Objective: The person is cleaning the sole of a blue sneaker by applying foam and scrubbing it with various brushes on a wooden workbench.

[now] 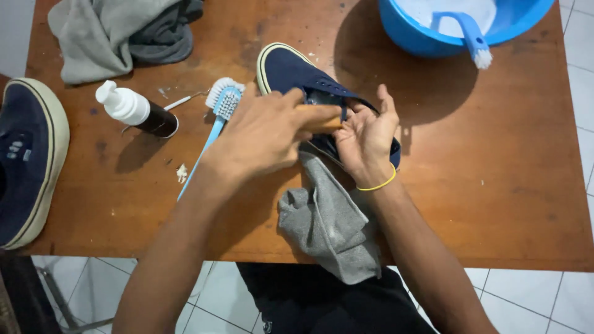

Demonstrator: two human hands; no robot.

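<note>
Tabletop (507,185): navy shoe (291,71) toe points away, apparently gripped by hands.

Two shoes (291,71) (28,161), three brushes (219,105) (473,37) (318,120), two cloths (331,222) (117,31).

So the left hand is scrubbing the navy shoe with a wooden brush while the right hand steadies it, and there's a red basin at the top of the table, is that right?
Almost. The basin is blue, not red, as the head view shows. The rest stands: the left hand holds a wooden brush against the navy shoe, and the right hand steadies it.
</note>
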